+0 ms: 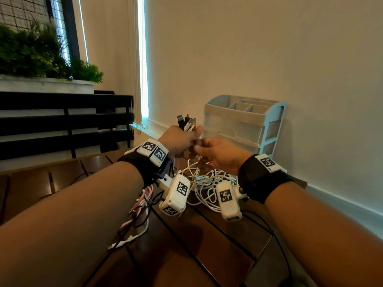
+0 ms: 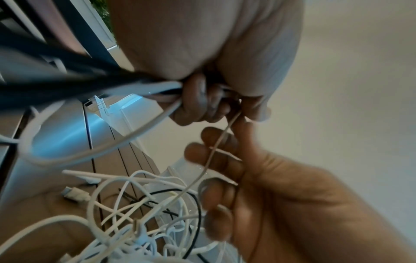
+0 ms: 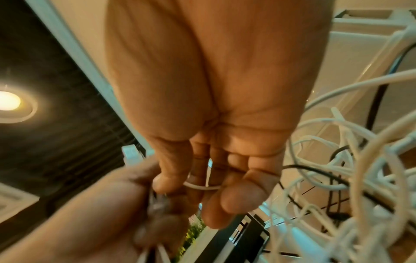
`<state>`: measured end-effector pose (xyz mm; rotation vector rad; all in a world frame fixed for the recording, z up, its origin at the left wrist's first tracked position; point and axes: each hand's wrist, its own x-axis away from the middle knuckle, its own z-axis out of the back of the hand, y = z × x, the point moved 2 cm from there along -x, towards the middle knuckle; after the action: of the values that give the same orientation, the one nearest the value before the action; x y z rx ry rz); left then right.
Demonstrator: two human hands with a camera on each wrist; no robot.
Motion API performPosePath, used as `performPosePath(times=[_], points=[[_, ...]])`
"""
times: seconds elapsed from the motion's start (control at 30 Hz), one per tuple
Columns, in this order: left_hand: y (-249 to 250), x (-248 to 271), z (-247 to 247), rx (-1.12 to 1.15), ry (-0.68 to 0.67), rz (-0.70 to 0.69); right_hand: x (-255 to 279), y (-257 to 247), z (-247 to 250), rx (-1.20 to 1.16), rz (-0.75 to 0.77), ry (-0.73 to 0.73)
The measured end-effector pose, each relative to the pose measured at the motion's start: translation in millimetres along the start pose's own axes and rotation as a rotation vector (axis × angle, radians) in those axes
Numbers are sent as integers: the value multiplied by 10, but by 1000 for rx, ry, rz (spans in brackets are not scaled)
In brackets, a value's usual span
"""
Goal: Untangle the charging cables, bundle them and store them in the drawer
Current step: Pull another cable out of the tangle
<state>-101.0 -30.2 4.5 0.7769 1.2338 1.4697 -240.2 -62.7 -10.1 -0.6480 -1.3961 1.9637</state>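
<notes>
My left hand [image 1: 182, 139] is raised above the table and grips a bunch of cable ends, whose USB plugs [image 1: 186, 121] stick up out of the fist. Black and white cables [image 2: 90, 83] trail from that fist in the left wrist view. My right hand [image 1: 215, 154] sits just right of it, and its curled fingers [image 3: 216, 194] pinch a thin white cable [image 2: 216, 146] that runs down into the tangle. The white tangle [image 1: 209, 183] lies on the table under both hands. Pink and black cables [image 1: 141, 206] hang below my left wrist.
A pale plastic drawer unit [image 1: 244, 125] with a compartment tray on top stands against the wall behind my hands, its drawers pushed in. The dark wooden slatted table [image 1: 207, 245] carries the cables. A black bench and a planter stand at the left.
</notes>
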Motion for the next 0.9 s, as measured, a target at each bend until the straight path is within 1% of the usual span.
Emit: performPosePath(times=[0.07, 0.1, 0.17, 0.27, 0.33, 0.4, 0.43, 0.47, 0.5, 0.53, 0.57, 0.6, 0.63, 0.67, 0.7, 0.73, 0.77, 0.8, 0.83, 0.87, 0.9], points=[[19, -16, 15, 76, 45, 1, -61, 128, -30, 209, -1, 5], [34, -29, 25, 110, 64, 4, -91, 192, -47, 276, -18, 9], [86, -33, 50, 173, 66, -9, -129, 296, -53, 325, -59, 8], [148, -57, 135, 204, 103, -88, -170, 332, 26, 352, -84, 16], [160, -70, 205, 237, 130, -146, -183, 302, 47, 392, -107, -39], [171, -68, 250, 420, 66, -153, -194, 285, 45, 491, -140, -89], [182, -60, 275, 484, 13, -148, -208, 271, 72, 600, -130, -67], [198, -36, 307, 471, -25, -146, -214, 240, 117, 733, -93, 2], [206, -39, 353, 367, -32, -150, -221, 205, 184, 853, -41, 110], [207, -57, 411, 180, -11, -167, -215, 155, 249, 900, 11, 228], [215, -58, 463, -67, 23, -191, -194, 103, 299, 889, 51, 311], [217, -62, 504, -323, 58, -205, -174, 59, 309, 885, 75, 334], [213, -79, 529, -546, 87, -219, -152, 18, 275, 924, 78, 299], [212, -88, 524, -709, 100, -234, -133, -14, 211, 1012, 68, 227], [228, -86, 491, -798, 114, -256, -127, -34, 147, 1116, 40, 148], [245, -65, 451, -813, 129, -279, -131, -43, 79, 1213, 6, 92], [252, -71, 401, -783, 127, -289, -142, -51, 42, 1289, -17, 85], [260, -69, 357, -723, 116, -295, -160, -67, 27, 1299, -13, 131], [264, -62, 313, -651, 92, -282, -179, -86, 37, 1233, -11, 190], [268, -53, 267, -584, 70, -274, -187, -97, 57, 1068, -13, 228], [266, -39, 239, -538, 55, -267, -187, -97, 67, 846, -17, 231]])
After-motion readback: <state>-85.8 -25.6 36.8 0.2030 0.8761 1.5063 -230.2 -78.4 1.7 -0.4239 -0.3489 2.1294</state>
